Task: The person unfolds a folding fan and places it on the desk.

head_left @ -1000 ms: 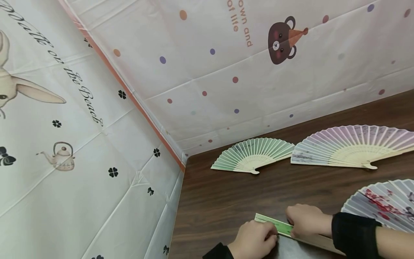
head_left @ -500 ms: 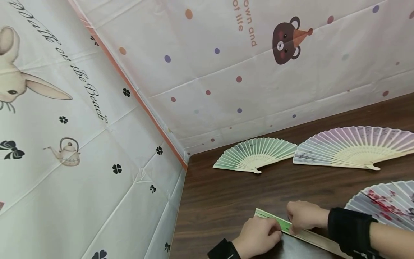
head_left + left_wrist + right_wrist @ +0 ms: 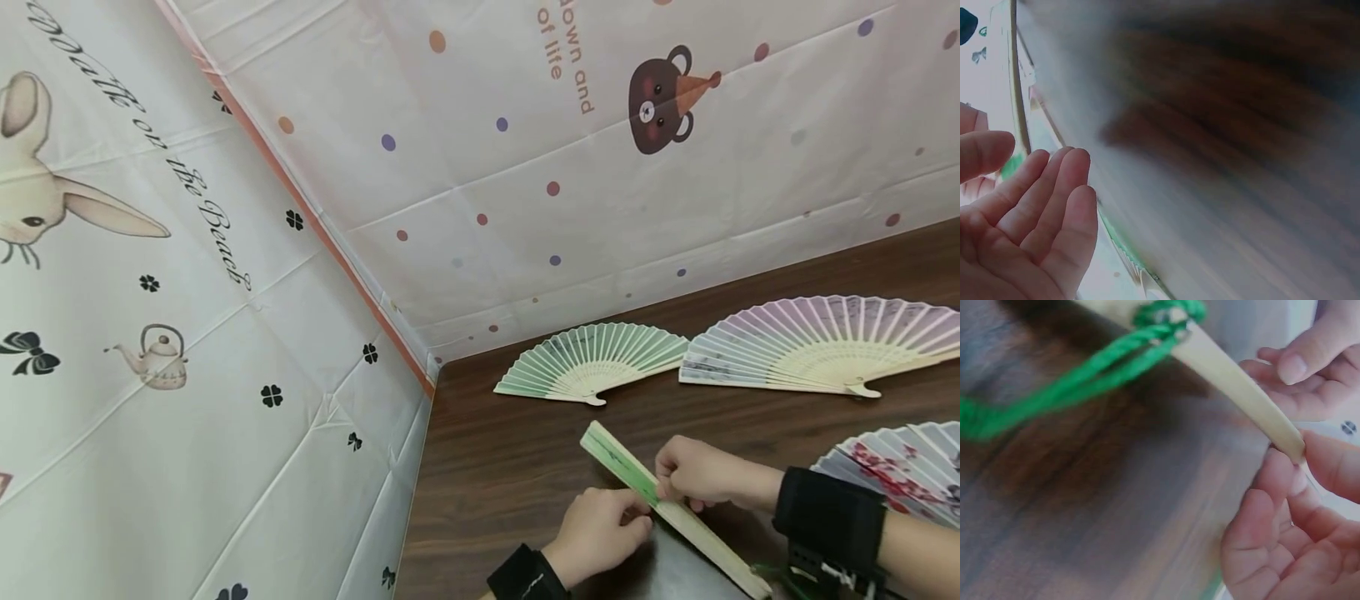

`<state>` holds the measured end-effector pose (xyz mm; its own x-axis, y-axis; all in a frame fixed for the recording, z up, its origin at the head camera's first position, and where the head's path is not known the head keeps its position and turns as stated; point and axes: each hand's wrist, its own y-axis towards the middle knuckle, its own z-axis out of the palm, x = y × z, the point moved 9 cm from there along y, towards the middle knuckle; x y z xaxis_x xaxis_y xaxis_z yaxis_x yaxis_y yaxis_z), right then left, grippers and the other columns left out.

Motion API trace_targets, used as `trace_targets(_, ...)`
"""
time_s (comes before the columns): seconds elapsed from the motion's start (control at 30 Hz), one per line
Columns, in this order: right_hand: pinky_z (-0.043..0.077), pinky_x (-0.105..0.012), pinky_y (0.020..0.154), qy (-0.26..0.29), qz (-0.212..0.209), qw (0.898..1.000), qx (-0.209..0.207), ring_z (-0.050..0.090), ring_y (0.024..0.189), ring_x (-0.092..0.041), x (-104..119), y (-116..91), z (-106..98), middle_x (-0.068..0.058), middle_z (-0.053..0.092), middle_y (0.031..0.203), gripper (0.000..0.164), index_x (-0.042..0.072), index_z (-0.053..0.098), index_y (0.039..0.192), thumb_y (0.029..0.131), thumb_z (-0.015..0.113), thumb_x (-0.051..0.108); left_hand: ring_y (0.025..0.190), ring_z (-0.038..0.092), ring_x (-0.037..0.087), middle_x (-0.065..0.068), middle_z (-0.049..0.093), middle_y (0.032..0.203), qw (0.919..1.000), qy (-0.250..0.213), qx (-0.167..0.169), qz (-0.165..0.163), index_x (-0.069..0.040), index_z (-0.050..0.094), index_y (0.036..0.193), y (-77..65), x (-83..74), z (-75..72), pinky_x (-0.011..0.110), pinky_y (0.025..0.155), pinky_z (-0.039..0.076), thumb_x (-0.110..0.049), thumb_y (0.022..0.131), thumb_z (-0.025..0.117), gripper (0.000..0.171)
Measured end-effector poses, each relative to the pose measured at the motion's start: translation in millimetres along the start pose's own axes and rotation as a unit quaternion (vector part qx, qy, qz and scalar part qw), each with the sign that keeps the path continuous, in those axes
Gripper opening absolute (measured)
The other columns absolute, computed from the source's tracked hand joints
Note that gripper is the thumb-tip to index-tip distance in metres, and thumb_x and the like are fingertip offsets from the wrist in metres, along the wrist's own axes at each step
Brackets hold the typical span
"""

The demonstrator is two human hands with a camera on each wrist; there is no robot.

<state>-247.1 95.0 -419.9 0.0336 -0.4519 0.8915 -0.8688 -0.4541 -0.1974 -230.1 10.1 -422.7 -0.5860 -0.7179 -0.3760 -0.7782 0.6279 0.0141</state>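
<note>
A folded hand fan point(image 3: 618, 460), with a green upper part and pale ribs, slants across the front of the table in the head view. My right hand point(image 3: 701, 473) pinches it near the middle. In the right wrist view, thumb and fingers of the right hand point(image 3: 1279, 531) meet on the pale fan stick point(image 3: 1244, 403), and a green cord point(image 3: 1079, 378) is looped through its near end. My left hand point(image 3: 598, 529) is beside the fan's near side. The left wrist view shows that left hand point(image 3: 1038, 219) with its fingers extended, the thumb apart and nothing between them.
Three spread fans lie on the dark wood table point(image 3: 480, 467): a green fan point(image 3: 592, 362), a purple and blue fan point(image 3: 825, 342), and a grey fan with red flowers point(image 3: 892, 467) near my right forearm. Printed cloth walls point(image 3: 450, 200) stand behind and at left.
The folded fan has swung to a steeper slant, its green end moving farther from me. My right hand has moved up with it, and the left hand has shifted slightly forward.
</note>
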Motion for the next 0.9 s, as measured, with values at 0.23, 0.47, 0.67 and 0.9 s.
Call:
trace_targets(0.23, 0.039, -0.025, 0.042, 0.011, -0.042, 0.997, -0.071, 0.045, 0.047, -0.012, 9.6, -1.3, -26.7, 0.0, 0.047, 0.056, 0.015, 0.0, 0.055, 0.07, 0.082, 0.059, 0.01, 0.066, 0.055, -0.008, -0.011, 0.066, 0.08, 0.9867, -0.15, -0.026, -0.056, -0.017, 0.066, 0.094, 12.8, 4.3, -2.0, 0.009, 0.055, 0.04, -0.026, 0.084, 0.056, 0.017)
trace_targets(0.47, 0.046, -0.027, 0.05, 0.059, -0.03, 0.988, -0.143, 0.05, 0.055, -0.01, 10.0, -6.9, -48.9, 0.0, 0.051, 0.064, 0.019, -0.003, 0.057, 0.084, 0.085, 0.057, 0.016, 0.061, 0.056, -0.004, -0.005, 0.066, 0.074, 0.9388, -0.318, -0.076, -0.107, -0.013, 0.066, 0.092, 25.4, 5.6, -2.9, 0.013, 0.055, 0.042, -0.023, 0.082, 0.057, 0.016)
trace_targets(0.67, 0.045, -0.026, 0.054, 0.095, -0.038, 0.979, -0.174, 0.049, 0.057, -0.009, 12.0, -15.5, -57.9, 0.002, 0.052, 0.067, 0.024, -0.006, 0.055, 0.093, 0.088, 0.053, 0.018, 0.063, 0.062, 0.009, 0.006, 0.067, 0.074, 0.8696, -0.463, -0.098, -0.141, -0.006, 0.064, 0.086, 32.1, 2.4, 2.7, 0.018, 0.056, 0.047, -0.014, 0.08, 0.059, 0.01)
trace_targets(0.9, 0.046, -0.027, 0.054, 0.111, -0.049, 0.972, -0.199, 0.051, 0.057, -0.008, 13.7, -25.5, -61.5, 0.009, 0.057, 0.066, 0.027, -0.008, 0.053, 0.097, 0.088, 0.053, 0.017, 0.062, 0.058, 0.007, 0.002, 0.064, 0.076, 0.7902, -0.587, -0.093, -0.149, -0.004, 0.062, 0.09, 36.6, -5.1, 9.8, 0.018, 0.056, 0.046, -0.007, 0.078, 0.056, 0.013)
